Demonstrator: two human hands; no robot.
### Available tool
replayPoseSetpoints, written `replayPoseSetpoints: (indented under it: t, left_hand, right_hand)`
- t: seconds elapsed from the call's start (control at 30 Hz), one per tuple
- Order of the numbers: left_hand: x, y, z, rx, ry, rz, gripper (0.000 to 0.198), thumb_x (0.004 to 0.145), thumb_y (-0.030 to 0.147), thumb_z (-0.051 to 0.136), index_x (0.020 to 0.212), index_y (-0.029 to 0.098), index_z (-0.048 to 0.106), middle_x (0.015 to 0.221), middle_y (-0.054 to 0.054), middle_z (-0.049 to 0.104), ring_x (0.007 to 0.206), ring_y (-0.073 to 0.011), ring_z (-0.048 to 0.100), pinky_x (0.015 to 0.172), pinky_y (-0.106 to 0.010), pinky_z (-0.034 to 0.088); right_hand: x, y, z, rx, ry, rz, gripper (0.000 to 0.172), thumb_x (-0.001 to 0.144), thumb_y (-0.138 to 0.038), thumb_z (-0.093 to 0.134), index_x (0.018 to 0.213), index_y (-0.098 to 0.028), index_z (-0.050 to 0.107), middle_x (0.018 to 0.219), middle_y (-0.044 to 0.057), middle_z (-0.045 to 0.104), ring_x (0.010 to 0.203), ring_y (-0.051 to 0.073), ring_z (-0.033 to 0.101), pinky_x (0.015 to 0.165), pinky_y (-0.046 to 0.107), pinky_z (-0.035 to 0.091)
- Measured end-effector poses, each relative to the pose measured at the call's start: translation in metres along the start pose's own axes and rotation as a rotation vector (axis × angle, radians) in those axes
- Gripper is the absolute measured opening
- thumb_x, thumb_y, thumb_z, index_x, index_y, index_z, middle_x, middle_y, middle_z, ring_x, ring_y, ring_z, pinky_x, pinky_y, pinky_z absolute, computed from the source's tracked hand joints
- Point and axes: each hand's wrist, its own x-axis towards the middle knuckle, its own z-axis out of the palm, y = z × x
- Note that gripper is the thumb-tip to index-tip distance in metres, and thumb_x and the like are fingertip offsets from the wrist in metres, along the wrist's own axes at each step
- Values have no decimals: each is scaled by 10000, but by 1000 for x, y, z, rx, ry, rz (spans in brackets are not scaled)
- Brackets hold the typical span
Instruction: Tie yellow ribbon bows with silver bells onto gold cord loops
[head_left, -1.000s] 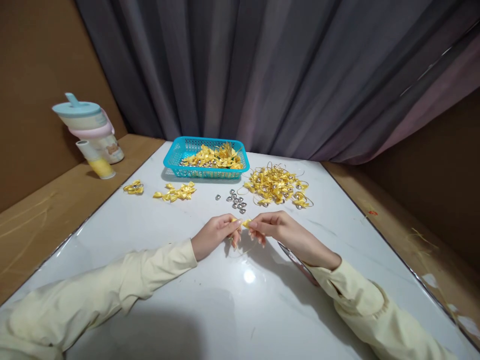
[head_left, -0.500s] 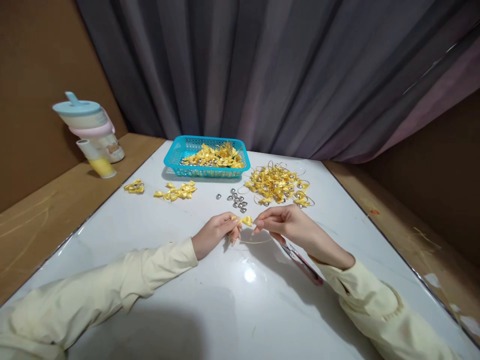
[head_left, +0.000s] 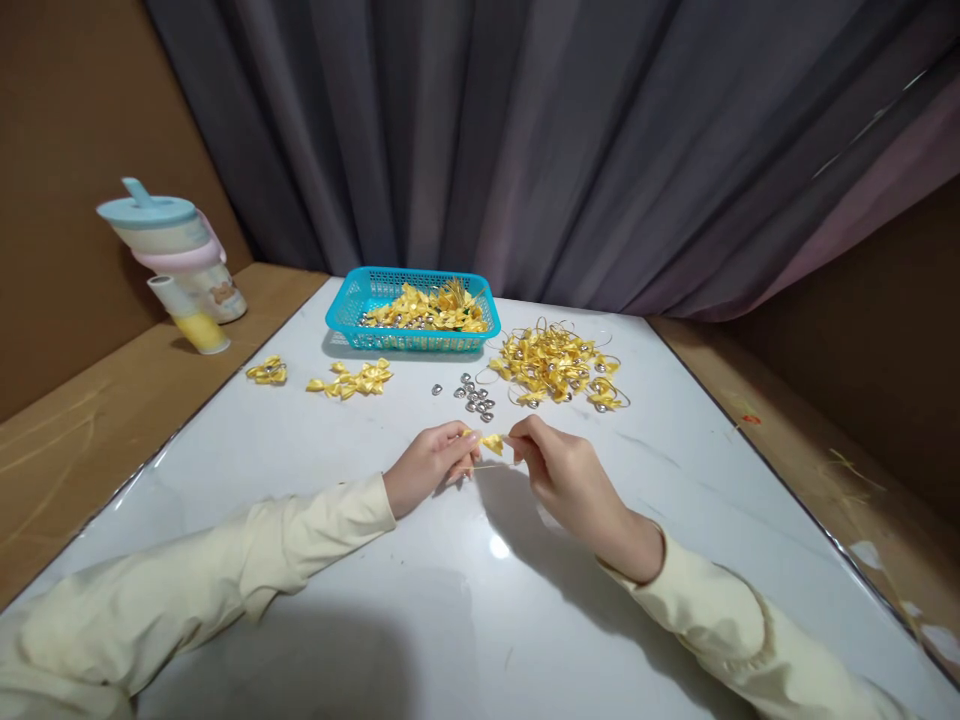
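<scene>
Near the middle of the white table (head_left: 450, 600), my left hand (head_left: 435, 462) pinches a small yellow bow (head_left: 492, 443) between thumb and fingers. My right hand (head_left: 562, 475) is closed at the bow's right side, its fingertips pinching a thin cord (head_left: 491, 467) that runs across below the bow. Just beyond my hands lie several small silver pieces (head_left: 478, 400). A heap of yellow bows with cords and silver pieces (head_left: 551, 362) is at the right, and loose yellow bows (head_left: 352, 380) lie at the left.
A blue basket (head_left: 412, 342) holding yellow bows and silver pieces stands at the back. A small yellow bundle (head_left: 268, 371) lies far left. Beyond the table's left edge stand a cup with a straw (head_left: 180, 240) and a yellow-white tube (head_left: 191, 316). A grey curtain (head_left: 450, 130) hangs behind.
My right hand has turned and its wrist has moved left and nearer to me. The pink-handled tool that showed under my right hand is no longer visible. My left hand has stayed nearly still.
</scene>
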Motion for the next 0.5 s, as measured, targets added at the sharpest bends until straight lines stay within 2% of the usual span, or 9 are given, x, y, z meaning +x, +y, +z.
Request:
replayPoseSetpoints:
  t: [0.27,0.5]
  left_hand:
    - [0,-2,1,-26,10,4,363,751,500,542,693,142,515,409,95,349,430,-71,358,504,-222,322]
    - [-1,-3,2,-25,-6,1,375,742,516,539,719,143,516,427,97,333,462,-83,374,539,-241,354]
  right_hand:
    - [0,2,7,-55,21,-47,138,809,-73,342,772,-189,407,599,-3,526,464,103,423,477,190,317]
    - [-1,9,13,-87,22,-81,136,792,-65,352,807,-190,403,611,-9,503,483,106,396,484,192,305]
